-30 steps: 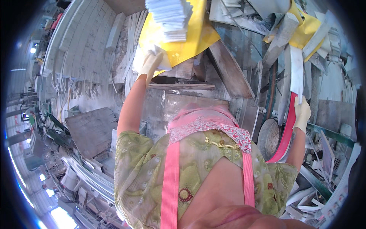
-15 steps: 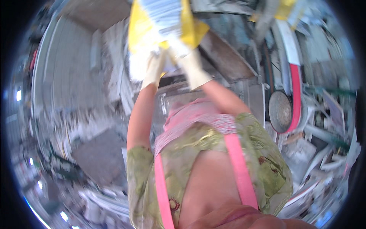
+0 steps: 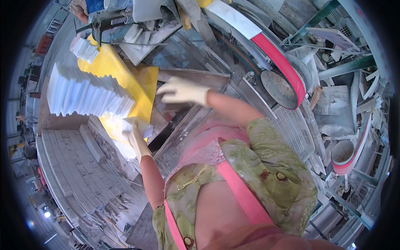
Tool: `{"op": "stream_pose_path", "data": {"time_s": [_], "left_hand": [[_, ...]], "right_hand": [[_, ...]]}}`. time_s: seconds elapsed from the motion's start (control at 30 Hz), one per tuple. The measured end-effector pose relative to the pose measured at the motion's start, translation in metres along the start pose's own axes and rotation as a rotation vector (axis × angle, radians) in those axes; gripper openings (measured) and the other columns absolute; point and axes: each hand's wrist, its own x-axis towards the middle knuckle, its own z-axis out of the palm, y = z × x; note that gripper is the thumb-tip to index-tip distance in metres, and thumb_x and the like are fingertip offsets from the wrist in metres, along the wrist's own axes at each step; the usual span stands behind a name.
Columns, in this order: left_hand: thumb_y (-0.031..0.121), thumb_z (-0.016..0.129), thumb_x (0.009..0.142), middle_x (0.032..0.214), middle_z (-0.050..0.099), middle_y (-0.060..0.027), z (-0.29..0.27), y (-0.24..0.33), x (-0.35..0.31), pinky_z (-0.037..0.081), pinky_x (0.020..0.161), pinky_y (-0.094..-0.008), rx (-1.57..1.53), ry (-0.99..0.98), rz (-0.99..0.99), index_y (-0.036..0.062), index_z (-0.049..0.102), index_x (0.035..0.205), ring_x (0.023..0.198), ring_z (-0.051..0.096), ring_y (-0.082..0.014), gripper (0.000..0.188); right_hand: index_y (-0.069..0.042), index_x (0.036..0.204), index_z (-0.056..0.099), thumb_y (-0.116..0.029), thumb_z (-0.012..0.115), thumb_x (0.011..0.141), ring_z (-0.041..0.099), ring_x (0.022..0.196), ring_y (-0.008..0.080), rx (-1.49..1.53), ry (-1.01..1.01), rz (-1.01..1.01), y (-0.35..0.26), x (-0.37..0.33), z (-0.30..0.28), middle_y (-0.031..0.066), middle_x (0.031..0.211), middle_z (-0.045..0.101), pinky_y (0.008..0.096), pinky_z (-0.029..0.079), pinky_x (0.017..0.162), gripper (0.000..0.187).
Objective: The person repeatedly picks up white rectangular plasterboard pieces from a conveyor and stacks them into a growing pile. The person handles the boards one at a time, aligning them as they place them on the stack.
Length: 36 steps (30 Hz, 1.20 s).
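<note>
My left hand [image 3: 136, 141], in a cream glove, is closed at the near end of a row of white tiles, its fingers round a white tile [image 3: 141, 126]; glare blurs the grip. Many thin white tiles [image 3: 87, 92] stand on edge, leaning together in a long row on a yellow sheet [image 3: 146, 89]. My right hand [image 3: 183, 90], gloved alike and smeared by motion, is in the air right of the sheet, fingers apart and holding nothing. A smaller bunch of white tiles [image 3: 85, 50] lies at the sheet's far end.
Grey strips [image 3: 68, 162] are stacked at left. To the right are a red-and-white belt [image 3: 281, 62] round a wheel [image 3: 278, 88], a perforated plastic basket [image 3: 293, 132] and stone offcuts [image 3: 332, 100]. Another person's arm [image 3: 82, 16] shows at the far left.
The view has swung, so the yellow sheet and tiles now lie further left. My hands, close together before, are now apart; the right one has come off the tiles.
</note>
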Motion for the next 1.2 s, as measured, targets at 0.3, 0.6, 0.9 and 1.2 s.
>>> {"op": "stream_pose_path", "data": {"time_s": [0.3, 0.6, 0.9, 1.2], "left_hand": [[0.028, 0.072, 0.089, 0.131, 0.057, -0.0253, -0.004, -0.002, 0.000, 0.053, 0.096, -0.0424, 0.037, 0.012, 0.016, -0.0076, 0.039, 0.145, 0.111, 0.063, -0.0334, 0.074], [0.026, 0.071, 0.090, 0.136, 0.055, -0.0181, 0.001, 0.007, -0.009, 0.049, 0.103, -0.0408, -0.078, -0.006, -0.085, 0.0006, 0.041, 0.148, 0.121, 0.059, -0.0306, 0.070], [0.026, 0.064, 0.094, 0.139, 0.055, -0.0131, 0.014, 0.028, -0.024, 0.042, 0.110, -0.0400, -0.059, 0.023, -0.118, 0.0033, 0.043, 0.148, 0.126, 0.056, -0.0265, 0.062], [0.035, 0.067, 0.092, 0.145, 0.052, -0.0120, 0.006, 0.017, -0.012, 0.038, 0.113, -0.0393, -0.002, 0.016, -0.144, 0.0040, 0.034, 0.155, 0.132, 0.052, -0.0248, 0.078]], "right_hand": [[-0.006, 0.130, 0.065, -0.016, 0.057, 0.095, 0.059, 0.121, 0.0359, -0.642, 0.394, 0.335, 0.131, -0.106, -0.280, 0.0208, 0.132, 0.063, 0.0421, 0.045, 0.105, 0.037], [-0.008, 0.156, 0.036, -0.018, 0.063, 0.091, 0.029, 0.152, 0.0265, -1.388, -0.036, 0.404, 0.162, -0.106, -0.291, 0.0141, 0.163, 0.033, 0.0449, 0.022, 0.126, 0.071], [-0.001, 0.142, 0.047, -0.021, 0.057, 0.095, 0.055, 0.133, 0.0281, -1.262, 0.084, 0.216, 0.161, -0.087, -0.320, 0.0165, 0.137, 0.060, 0.0397, 0.038, 0.116, 0.052], [0.000, 0.154, 0.034, -0.024, 0.075, 0.083, 0.036, 0.149, 0.0231, -1.232, -0.209, 0.304, 0.184, -0.041, -0.317, 0.0145, 0.159, 0.040, 0.0442, 0.027, 0.123, 0.085]]}}
